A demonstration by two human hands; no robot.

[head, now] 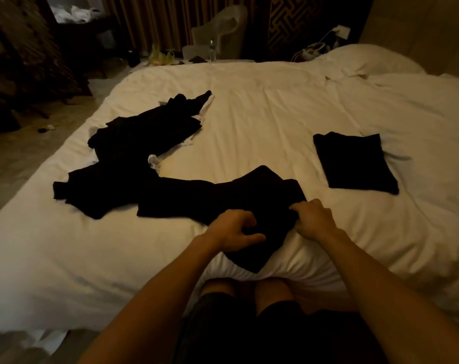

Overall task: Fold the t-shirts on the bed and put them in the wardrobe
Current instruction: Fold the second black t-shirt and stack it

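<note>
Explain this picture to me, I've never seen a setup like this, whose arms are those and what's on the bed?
There is no machine here: one camera sits on a person's head and looks down, so the arms are their own. The left hand and right hand both grip a black t-shirt at the near edge of the white bed. To its right lies a folded t-shirt, separate. To the left is a heap of dark clothes, not yet folded.
</note>
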